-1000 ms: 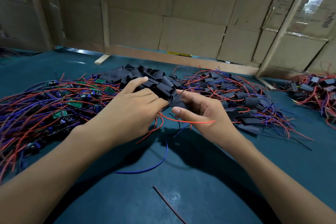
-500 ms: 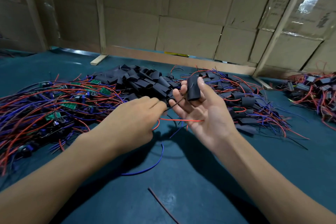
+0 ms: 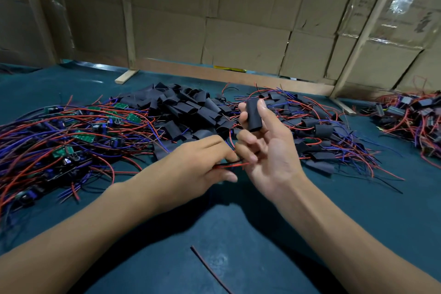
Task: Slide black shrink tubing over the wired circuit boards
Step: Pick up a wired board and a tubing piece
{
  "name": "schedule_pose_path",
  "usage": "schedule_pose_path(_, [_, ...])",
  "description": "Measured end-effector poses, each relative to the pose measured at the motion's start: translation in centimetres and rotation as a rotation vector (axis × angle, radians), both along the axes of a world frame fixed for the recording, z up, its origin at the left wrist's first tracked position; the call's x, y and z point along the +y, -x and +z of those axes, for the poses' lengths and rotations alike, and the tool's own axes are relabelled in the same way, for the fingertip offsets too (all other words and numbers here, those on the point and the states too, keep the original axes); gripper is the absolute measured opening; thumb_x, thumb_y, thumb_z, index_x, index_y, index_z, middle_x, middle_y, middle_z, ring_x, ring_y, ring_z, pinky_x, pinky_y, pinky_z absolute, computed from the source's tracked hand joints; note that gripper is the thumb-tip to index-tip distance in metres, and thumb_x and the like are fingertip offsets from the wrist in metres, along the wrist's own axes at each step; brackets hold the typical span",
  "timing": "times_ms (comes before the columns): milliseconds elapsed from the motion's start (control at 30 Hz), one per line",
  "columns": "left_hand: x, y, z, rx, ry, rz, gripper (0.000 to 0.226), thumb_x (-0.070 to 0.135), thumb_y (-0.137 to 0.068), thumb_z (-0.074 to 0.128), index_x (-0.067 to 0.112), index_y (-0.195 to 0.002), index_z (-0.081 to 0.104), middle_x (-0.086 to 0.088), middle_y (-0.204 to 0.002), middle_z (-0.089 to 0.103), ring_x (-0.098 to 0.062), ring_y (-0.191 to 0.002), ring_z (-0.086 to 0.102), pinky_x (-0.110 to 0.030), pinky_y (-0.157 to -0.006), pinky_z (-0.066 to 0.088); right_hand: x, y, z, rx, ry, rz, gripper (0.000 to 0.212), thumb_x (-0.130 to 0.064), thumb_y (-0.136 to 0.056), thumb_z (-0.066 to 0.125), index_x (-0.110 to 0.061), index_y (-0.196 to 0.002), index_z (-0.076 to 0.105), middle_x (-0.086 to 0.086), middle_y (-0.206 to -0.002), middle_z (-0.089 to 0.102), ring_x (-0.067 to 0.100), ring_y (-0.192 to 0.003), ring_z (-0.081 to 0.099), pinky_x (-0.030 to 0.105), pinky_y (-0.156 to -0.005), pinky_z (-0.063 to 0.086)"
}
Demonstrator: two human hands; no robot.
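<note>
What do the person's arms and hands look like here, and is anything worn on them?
Both forearms are bare as far as the picture shows, with no sleeve in view. The left hand and the right hand wear no gloves. No ring, watch or wristband shows on either. The nails that show look short and unpainted. No marks or tattoos are visible.

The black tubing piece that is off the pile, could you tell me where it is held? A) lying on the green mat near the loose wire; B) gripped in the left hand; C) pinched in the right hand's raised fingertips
C: the black tubing piece stands between the thumb and fingers of the raised right hand, while the left hand pinches red and black wires.
</note>
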State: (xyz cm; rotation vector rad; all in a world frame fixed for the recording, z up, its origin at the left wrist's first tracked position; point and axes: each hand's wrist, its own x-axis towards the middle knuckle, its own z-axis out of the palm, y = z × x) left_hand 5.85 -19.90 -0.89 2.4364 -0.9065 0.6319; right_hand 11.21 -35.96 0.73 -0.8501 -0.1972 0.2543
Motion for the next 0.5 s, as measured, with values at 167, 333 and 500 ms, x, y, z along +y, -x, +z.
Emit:
schedule_pose_path(167, [0.8,-0.1,0.5,-0.137,0.108,0.062,0.027,0.030,-0.103,0.056,0.008,-0.110,0.071,0.013,-0.089,0.049,0.000,-0.082,0.044,-0.017,-0.077,0.040,-2.1,-1.8,0.2,-0.321,0.359,-0.090,0.036,-0.032,-0.086,0.067,-0.003,-0.108,0.070,0.009,-0.090,0.072,0.016,-0.070,0.062,0.025,-0.058,0.049])
schedule_pose_path(333, [1.6,-0.1,1.1,-0.155,0.254,0.177,0.027,0.026,-0.103,0.052,0.009,-0.109,0.072,0.002,-0.087,0.052,-0.015,-0.083,0.052,-0.027,-0.078,0.043,-5.0,-2.5,0.8,-0.636,0.656,-0.028,0.027,-0.017,-0.082,0.072,-0.011,-0.109,0.074,0.000,-0.086,0.076,0.012,-0.069,0.064,0.025,-0.064,0.055])
schedule_pose_path(500, [1.7,0.0,1.2,-0.108,0.287,0.187,0.022,0.022,-0.100,0.056,0.010,-0.106,0.073,0.000,-0.089,0.054,-0.019,-0.085,0.054,-0.029,-0.079,0.042,-4.6,-1.7,1.1,-0.703,0.735,0.058,0.034,-0.013,-0.077,0.077,-0.012,-0.110,0.076,0.002,-0.095,0.078,0.009,-0.070,0.064,0.022,-0.067,0.056])
